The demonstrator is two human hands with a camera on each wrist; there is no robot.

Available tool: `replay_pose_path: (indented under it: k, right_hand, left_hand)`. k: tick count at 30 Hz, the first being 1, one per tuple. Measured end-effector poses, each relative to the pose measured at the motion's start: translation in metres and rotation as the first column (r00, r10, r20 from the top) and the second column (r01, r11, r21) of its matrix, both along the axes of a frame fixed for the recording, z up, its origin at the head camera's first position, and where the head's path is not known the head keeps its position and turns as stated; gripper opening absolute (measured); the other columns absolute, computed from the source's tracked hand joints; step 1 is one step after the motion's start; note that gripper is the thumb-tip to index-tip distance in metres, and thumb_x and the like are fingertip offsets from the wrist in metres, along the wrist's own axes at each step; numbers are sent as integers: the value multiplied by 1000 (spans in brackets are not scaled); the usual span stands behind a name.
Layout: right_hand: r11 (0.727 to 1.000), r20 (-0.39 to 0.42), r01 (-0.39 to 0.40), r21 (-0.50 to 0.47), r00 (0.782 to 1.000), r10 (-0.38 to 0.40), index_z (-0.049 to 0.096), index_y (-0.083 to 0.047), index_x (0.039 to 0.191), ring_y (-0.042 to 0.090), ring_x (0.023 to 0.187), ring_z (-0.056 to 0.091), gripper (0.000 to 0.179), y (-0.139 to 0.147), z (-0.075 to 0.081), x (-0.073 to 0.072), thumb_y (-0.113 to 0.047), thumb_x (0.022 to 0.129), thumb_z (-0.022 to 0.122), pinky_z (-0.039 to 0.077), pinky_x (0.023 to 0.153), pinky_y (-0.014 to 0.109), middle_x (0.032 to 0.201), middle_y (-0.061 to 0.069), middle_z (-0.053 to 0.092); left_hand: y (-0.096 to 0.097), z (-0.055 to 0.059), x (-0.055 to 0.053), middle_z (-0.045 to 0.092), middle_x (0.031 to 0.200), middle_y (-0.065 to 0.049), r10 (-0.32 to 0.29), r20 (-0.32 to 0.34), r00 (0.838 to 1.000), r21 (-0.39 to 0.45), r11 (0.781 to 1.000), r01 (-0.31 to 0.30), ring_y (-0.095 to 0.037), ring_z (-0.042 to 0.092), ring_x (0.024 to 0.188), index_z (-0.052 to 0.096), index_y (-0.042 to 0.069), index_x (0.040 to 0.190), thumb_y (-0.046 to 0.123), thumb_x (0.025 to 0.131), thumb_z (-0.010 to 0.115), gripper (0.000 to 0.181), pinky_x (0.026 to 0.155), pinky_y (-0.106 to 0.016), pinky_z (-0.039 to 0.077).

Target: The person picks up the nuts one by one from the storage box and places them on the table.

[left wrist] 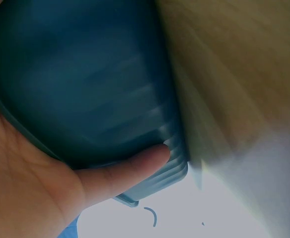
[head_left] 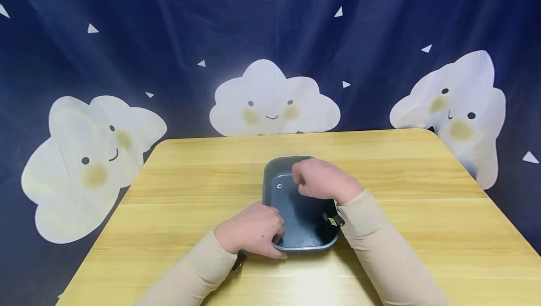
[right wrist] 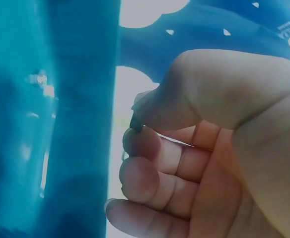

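Observation:
A dark blue-grey plastic tray (head_left: 291,235) with rounded corners lies on the wooden table. My left hand (head_left: 255,231) grips its near left corner, fingers over the rim and the thumb (left wrist: 130,173) against the ribbed outer wall. Over the far right part of the tray is my right hand (head_left: 325,180), its fingers curled. In the right wrist view, thumb and index finger pinch a small dark piece (right wrist: 135,122), mostly hidden by the fingertips. A small silvery nut-like ring (head_left: 279,186) sits inside the tray, towards its far left.
The light wooden table (head_left: 203,174) extends around the tray on all sides. Behind it hangs a dark blue curtain (head_left: 236,15) with white cloud faces. A black strap piece with a small device (head_left: 334,220) is at the right wrist, overlapping the tray.

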State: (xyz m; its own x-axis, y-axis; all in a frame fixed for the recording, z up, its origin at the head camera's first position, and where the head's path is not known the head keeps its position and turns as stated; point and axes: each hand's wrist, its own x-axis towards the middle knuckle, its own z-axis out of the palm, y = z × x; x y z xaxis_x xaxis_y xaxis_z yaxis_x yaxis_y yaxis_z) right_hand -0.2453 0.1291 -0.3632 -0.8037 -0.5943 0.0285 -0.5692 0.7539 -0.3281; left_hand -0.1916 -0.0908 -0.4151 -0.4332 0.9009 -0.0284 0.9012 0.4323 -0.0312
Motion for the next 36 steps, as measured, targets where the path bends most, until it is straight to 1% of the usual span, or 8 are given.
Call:
replay_pose_path:
  k: [4,9,15,19,23,26,30,36]
  right_hand:
    - [1000,-9,20,-17,1000,-20,58,-17,79,15,69,50,15,9,6,0,-3,79,64,44,66,31,73,-5,53]
    - [998,7,65,-18,998,-65,60,-17,81,17,71,52,13,23,12,-1,-5,80,65,44,68,34,76,-5,56]
    - [994,0,103,-30,995,-103,62,-16,83,18,73,54,12,44,11,-7,-4,80,64,46,70,36,79,-3,59]
    - [990,29,135,-50,991,-134,63,-14,85,18,73,54,12,58,9,-11,-3,81,63,46,70,37,79,-2,60]
    - [985,45,157,-66,987,-154,63,-12,85,17,71,54,11,71,5,-16,-3,79,62,45,69,37,78,-2,60]
    - [984,42,168,-58,985,-165,63,-11,83,18,72,54,9,79,2,-19,-4,80,62,45,70,37,78,-2,60]
    - [981,62,190,-45,980,-188,63,-10,83,20,76,54,6,88,-3,-24,-5,81,63,44,72,38,79,-1,59]
    - [972,100,235,-26,968,-232,62,-11,84,20,77,54,4,99,-17,-31,-8,85,64,43,73,39,80,0,59]
  left_hand:
    - [0,0,1,41,60,22,2,0,1000,0,1000,-2,-2,46,63,47,30,52,63,76,76,50,54,-22,34]
    - [0,-2,0,42,60,22,9,-1,1000,-6,1000,-9,-3,46,64,47,30,53,64,76,75,49,54,-22,35]
    - [0,-2,0,42,61,21,14,0,1000,-9,1000,-14,-3,46,63,48,31,53,65,75,75,49,55,-23,35]
    - [0,-2,0,42,61,22,12,-3,1000,-12,1000,-12,-3,45,63,47,31,52,65,76,75,49,55,-22,35]
    - [0,-2,-1,42,61,21,7,-13,1000,-19,1000,-7,-4,45,64,47,31,53,65,76,74,49,56,-23,35]
    - [0,-2,-1,42,62,21,0,-24,1000,-26,1000,-1,-4,46,65,48,31,54,66,76,74,49,56,-23,36]
    - [0,-2,-1,42,62,22,-6,-32,999,-26,1000,5,-4,46,65,48,31,54,66,76,74,49,56,-23,36]
    - [0,-1,-1,42,61,22,-2,-30,1000,-21,1000,1,-4,45,64,48,31,53,66,75,74,49,56,-23,36]
